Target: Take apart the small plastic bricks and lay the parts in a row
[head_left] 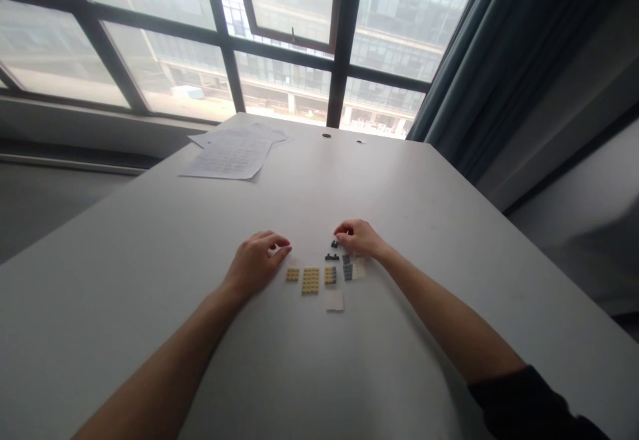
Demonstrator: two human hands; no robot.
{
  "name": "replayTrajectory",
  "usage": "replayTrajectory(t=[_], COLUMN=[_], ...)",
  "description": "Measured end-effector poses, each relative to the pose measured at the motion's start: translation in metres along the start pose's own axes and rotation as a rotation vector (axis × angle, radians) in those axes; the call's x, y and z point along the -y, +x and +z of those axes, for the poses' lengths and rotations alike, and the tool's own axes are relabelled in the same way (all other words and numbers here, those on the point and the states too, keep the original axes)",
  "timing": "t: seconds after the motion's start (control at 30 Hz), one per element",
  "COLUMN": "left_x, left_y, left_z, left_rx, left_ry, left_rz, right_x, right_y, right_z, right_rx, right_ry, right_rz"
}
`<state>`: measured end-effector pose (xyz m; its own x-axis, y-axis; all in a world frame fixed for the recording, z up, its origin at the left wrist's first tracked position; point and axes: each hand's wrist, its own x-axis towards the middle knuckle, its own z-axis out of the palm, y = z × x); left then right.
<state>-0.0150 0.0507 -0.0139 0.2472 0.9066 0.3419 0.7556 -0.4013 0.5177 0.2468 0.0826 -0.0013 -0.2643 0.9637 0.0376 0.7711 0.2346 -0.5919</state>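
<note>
My left hand [258,260] rests on the white table, thumb and forefinger pinched together; a pale speck shows at the tips, too small to name. Beside it lie a small tan building plate [292,275] and a larger tan studded plate [310,281]. My right hand [360,237] is closed in a pinch at a small black building brick [334,244]. Just below that is a longer black piece [332,257]. Grey studded plates [348,271] lie under the right wrist, next to a cream piece [359,269]. A tan-and-grey plate [330,275] and a flat white tile [335,301] sit nearer me.
Printed sheets of paper [232,150] overlap at the far left of the white table [389,187]. Two round holes, one of them a dark cable hole [326,136], are near its back edge. Windows stand behind, with a dark blue curtain [464,60] at right.
</note>
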Motion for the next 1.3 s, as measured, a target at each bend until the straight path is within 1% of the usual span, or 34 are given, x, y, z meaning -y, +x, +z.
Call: replayTrajectory(t=[0.17, 0.3, 0.37, 0.47, 0.53, 0.57, 0.63, 0.7, 0.8, 0.87, 0.9, 0.97, 1.1, 1.17, 1.23, 1.3], left_x=[0.005, 0.005, 0.008, 0.015, 0.019, 0.021, 0.022, 0.022, 0.022, 0.023, 0.024, 0.025, 0.025, 0.024, 0.023, 0.024], left_y=[-0.001, -0.003, -0.005, -0.009, -0.011, -0.011, -0.012, -0.012, -0.011, -0.011, -0.011, -0.011, -0.011, -0.01, -0.009, -0.008], left_z=[0.0, -0.002, -0.003, -0.007, -0.009, -0.01, -0.011, -0.01, -0.009, -0.009, -0.009, -0.009, -0.009, -0.009, -0.009, -0.008], left_rx=[-0.022, -0.018, -0.02, -0.029, -0.028, -0.023, -0.007, 0.01, 0.028, 0.035, 0.035, 0.037, 0.04, 0.041, 0.041, 0.043], left_ry=[0.014, 0.02, 0.016, 0.008, 0.021, 0.031, 0.061, 0.093, 0.12, 0.121, 0.121, 0.123, 0.129, 0.131, 0.133, 0.133], left_rz=[-0.022, -0.003, 0.003, 0.002, 0.0, 0.005, 0.027, 0.063, 0.099, 0.103, 0.102, 0.105, 0.109, 0.115, 0.121, 0.124], right_x=[0.004, 0.004, -0.001, -0.013, -0.023, -0.028, -0.035, -0.037, -0.035, -0.038, -0.043, -0.06, -0.114, -0.138, -0.153, -0.159], right_y=[-0.005, -0.005, -0.01, -0.029, -0.048, -0.057, -0.071, -0.078, -0.076, -0.074, -0.075, -0.083, -0.113, -0.125, -0.132, -0.134], right_z=[-0.001, -0.003, -0.01, -0.024, -0.03, -0.031, -0.027, -0.018, -0.009, -0.011, -0.015, -0.029, -0.066, -0.082, -0.091, -0.096], right_rx=[0.028, 0.045, -0.024, -0.224, -0.313, -0.327, -0.292, -0.244, -0.188, -0.165, -0.166, -0.196, -0.282, -0.319, -0.335, -0.335], right_ry=[-0.064, -0.041, 0.031, 0.139, 0.117, 0.072, -0.035, -0.131, -0.247, -0.318, -0.351, -0.408, -0.475, -0.488, -0.478, -0.446], right_rz=[-0.122, -0.167, -0.181, -0.145, -0.126, -0.141, -0.2, -0.221, -0.22, -0.245, -0.254, -0.248, -0.181, -0.154, -0.147, -0.149])
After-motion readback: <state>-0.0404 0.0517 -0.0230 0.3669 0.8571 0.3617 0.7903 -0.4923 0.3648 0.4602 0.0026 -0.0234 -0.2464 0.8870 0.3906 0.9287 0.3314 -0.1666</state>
